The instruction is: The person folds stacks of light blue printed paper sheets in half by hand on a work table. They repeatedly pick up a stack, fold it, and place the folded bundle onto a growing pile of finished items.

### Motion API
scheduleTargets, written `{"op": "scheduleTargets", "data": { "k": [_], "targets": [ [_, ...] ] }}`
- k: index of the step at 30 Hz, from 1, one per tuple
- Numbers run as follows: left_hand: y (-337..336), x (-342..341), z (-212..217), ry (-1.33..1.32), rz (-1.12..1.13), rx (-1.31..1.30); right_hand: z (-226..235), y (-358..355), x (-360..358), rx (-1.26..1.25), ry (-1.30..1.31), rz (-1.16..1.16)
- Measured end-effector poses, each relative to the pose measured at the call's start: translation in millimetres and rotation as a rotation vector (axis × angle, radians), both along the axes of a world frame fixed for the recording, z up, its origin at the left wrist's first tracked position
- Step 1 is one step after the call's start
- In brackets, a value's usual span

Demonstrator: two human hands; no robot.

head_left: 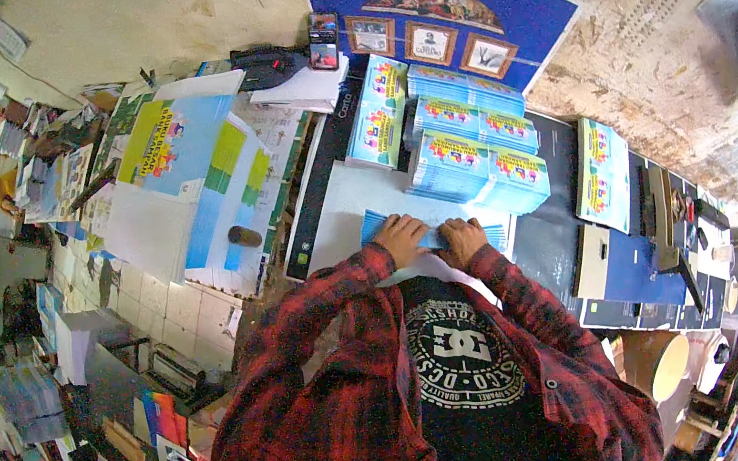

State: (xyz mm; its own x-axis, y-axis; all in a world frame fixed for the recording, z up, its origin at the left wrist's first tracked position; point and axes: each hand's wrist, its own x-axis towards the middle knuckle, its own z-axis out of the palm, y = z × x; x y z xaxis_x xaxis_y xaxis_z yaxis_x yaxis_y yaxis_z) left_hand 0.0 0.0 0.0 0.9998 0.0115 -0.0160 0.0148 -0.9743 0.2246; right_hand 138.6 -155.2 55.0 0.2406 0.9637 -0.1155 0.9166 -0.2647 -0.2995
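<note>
A blue paper booklet or small stack of them [372, 223] lies in front of my body on a large pale sheet [338, 216]. My left hand [401, 239] rests on it with bent fingers, gripping its near side. Beside it, my right hand [463, 241] has its fingers curled and pressed together over the right end of the same blue paper. Both hands partly cover it, so its thickness cannot be told. Just beyond the hands stand tall piles of bright blue-and-yellow booklets [453, 151]. A flatter pile of larger printed sheets [378, 113] lies to their left.
A further pile of printed covers [602, 177] lies at the right, near a dark blue folder or board [629, 259]. On the left table are large printed sheets [168, 151] and a dark cylinder [245, 237]. A phone [324, 42] stands against the wall.
</note>
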Motion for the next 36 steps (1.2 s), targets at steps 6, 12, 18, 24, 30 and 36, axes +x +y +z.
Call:
{"op": "scheduleTargets", "data": {
  "k": [6,12,18,24,30,36],
  "targets": [
    [-20.4,-19.6,36.1,-0.056,0.05,0.042,0.4,-10.0,-18.6,0.025,-0.116,0.008],
    [-14.4,-20.2,14.6,0.012,0.019,-0.021,-19.1,-36.0,-0.2,0.043,-0.013,-0.025],
    [-19.1,-21.5,4.7,-0.31,0.102,0.359,0.8,-66.7,6.3,-0.095,-0.044,-0.09],
    [-14.9,-16.5,28.5,-0.013,0.074,0.008,0.2,-67.6,12.0,-0.071,-0.003,-0.107],
    [-17.2,-22.1,12.5,-0.07,0.105,0.137,-53.0,-60.3,0.1,-0.007,-0.202,-0.127],
    [-4.9,-23.5,36.4,-0.087,0.035,-0.062,-23.0,-20.1,-17.6,0.037,-0.071,-0.046]
  ]
}}
